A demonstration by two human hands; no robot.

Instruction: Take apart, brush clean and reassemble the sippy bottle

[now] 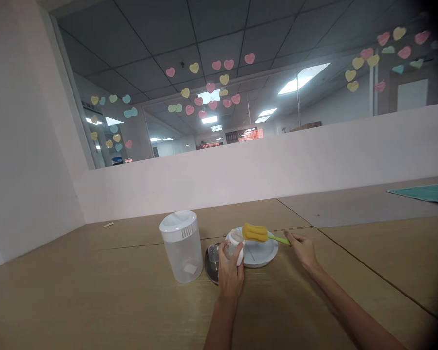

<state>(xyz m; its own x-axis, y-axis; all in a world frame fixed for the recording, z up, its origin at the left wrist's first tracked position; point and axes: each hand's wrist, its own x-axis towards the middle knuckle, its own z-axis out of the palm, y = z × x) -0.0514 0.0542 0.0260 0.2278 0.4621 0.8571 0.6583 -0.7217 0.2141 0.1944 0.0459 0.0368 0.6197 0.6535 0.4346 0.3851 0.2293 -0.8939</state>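
My left hand is wrapped round a small clear baby bottle with a white rim, its mouth tilted up and to the right. Pinched in my right hand is the green handle of a bottle brush with a yellow sponge head. That head is just right of the bottle's mouth, outside it. Beneath both lies a white round basin. A dark round tray shows left of my left hand, with a clear dome-shaped cap on it; my hand hides part of the tray.
Left of the tray stands a tall translucent pitcher with a white lid. A teal cloth lies at the far right of the wooden table. A low wall with a window closes off the back.
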